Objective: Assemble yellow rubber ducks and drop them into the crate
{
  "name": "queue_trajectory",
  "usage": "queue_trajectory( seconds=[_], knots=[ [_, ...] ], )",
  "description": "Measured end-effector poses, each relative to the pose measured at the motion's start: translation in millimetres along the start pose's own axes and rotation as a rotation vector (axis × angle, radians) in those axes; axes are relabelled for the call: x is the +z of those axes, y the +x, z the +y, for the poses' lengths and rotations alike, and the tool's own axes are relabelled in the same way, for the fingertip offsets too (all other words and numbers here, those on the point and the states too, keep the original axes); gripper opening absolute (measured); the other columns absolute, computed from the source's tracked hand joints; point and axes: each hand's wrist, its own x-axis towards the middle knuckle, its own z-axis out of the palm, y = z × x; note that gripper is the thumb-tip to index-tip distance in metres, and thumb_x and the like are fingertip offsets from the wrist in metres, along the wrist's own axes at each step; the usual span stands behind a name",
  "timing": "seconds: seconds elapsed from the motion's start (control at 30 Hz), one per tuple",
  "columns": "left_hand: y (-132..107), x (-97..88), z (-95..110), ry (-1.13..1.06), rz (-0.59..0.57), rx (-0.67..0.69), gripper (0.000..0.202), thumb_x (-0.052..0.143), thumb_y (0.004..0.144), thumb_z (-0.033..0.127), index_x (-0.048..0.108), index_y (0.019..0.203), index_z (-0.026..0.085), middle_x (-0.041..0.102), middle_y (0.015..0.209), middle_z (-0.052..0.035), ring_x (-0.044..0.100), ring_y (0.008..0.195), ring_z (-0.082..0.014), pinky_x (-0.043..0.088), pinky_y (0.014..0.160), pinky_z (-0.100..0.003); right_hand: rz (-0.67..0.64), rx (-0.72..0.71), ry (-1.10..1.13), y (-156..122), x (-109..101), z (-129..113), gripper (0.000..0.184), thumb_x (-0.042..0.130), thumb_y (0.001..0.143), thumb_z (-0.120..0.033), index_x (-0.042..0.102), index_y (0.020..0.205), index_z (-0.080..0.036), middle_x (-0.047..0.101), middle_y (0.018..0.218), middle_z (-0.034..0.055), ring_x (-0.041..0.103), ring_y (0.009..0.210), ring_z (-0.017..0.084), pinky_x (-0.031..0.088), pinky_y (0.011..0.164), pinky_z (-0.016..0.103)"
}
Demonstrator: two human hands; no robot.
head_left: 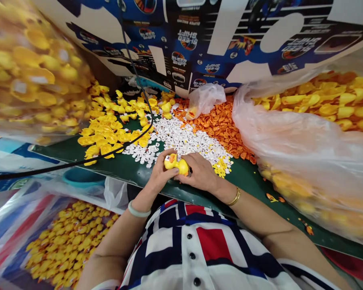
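A yellow toy duck (181,166) with an orange beak is held between both hands, above the front edge of the green table (133,171). My left hand (161,173) grips its head end, thumb along the underside. Around the body end, the fingers of my right hand (201,171) are closed. Just beyond my hands spreads a pile of small white eye pieces (184,137). Small yellow discs (220,166) lie right of my right hand. Behind them is a heap of orange beak pieces (222,121). Yellow duck parts (104,131) are heaped to the left.
Large plastic bags of yellow parts stand at the left (33,80) and right (290,137). A black cable (139,76) hangs across the left side. Printed cardboard (181,44) forms the back. Below left, a lined container holds many ducks (69,237), near a teal basin (83,177).
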Motion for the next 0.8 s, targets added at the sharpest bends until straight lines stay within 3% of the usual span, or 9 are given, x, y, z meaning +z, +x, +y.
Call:
queue_trajectory(
  seconds=[0.13, 0.27, 0.4, 0.5, 0.67, 0.8],
  knots=[
    [6, 5.7, 6, 0.250, 0.151, -0.018, 0.042, 0.079, 0.069, 0.037, 0.066, 0.104, 0.020, 0.065, 0.090, -0.0010, 0.060, 0.073, -0.0144, 0.051, 0.067, -0.027, 0.025, -0.074, -0.096, -4, 6, 4, 0.061, 0.061, 0.084, -0.064, 0.056, 0.119, -0.014, 0.063, 0.102, 0.0138, 0.056, 0.094, 0.029, 0.046, 0.080, 0.042],
    [14, 18.9, -2, 0.196, 0.271, 0.008, 0.027, 0.075, 0.070, 0.040, 0.065, 0.084, 0.019, 0.058, 0.070, 0.0031, 0.051, 0.058, -0.0103, 0.044, 0.055, -0.023, 0.043, -0.091, -0.070, -7, 17, 5, 0.059, 0.056, 0.088, -0.062, 0.054, 0.120, -0.012, 0.065, 0.102, 0.0138, 0.058, 0.093, 0.028, 0.046, 0.080, 0.040],
    [21, 25.1, -8, 0.037, 0.251, -0.050, 0.024, 0.076, 0.069, 0.036, 0.063, 0.077, 0.018, 0.057, 0.066, 0.0032, 0.050, 0.057, -0.0094, 0.041, 0.054, -0.022, 0.048, -0.020, -0.118, -8, 19, 4, 0.056, 0.058, 0.085, -0.066, 0.059, 0.106, -0.014, 0.066, 0.095, 0.0131, 0.059, 0.088, 0.028, 0.045, 0.076, 0.038],
    [25, 24.6, -5, -0.152, 0.189, -0.171, 0.032, 0.078, 0.067, 0.042, 0.062, 0.079, 0.018, 0.060, 0.070, 0.0020, 0.054, 0.060, -0.0103, 0.044, 0.056, -0.023, 0.034, 0.024, -0.093, -7, 14, 6, 0.058, 0.058, 0.084, -0.069, 0.059, 0.110, -0.017, 0.067, 0.097, 0.0123, 0.059, 0.089, 0.028, 0.044, 0.075, 0.038],
    [23, 18.8, 1, -0.420, 0.237, -0.303, 0.051, 0.083, 0.064, 0.048, 0.060, 0.100, 0.020, 0.067, 0.087, -0.0002, 0.064, 0.074, -0.0137, 0.053, 0.071, -0.028, 0.028, -0.086, 0.037, -8, 6, 8, 0.057, 0.053, 0.092, -0.063, 0.053, 0.126, -0.017, 0.066, 0.106, 0.0128, 0.058, 0.095, 0.028, 0.045, 0.082, 0.040],
    [21, 12.7, 5, -0.461, 0.247, -0.433, 0.046, 0.082, 0.069, 0.040, 0.062, 0.105, 0.019, 0.069, 0.095, -0.0048, 0.067, 0.080, -0.0172, 0.055, 0.074, -0.031, -0.045, -0.144, 0.143, -10, 3, 8, 0.045, 0.048, 0.098, -0.054, 0.053, 0.125, -0.017, 0.066, 0.106, 0.0115, 0.059, 0.094, 0.025, 0.046, 0.082, 0.038]
  ],
)
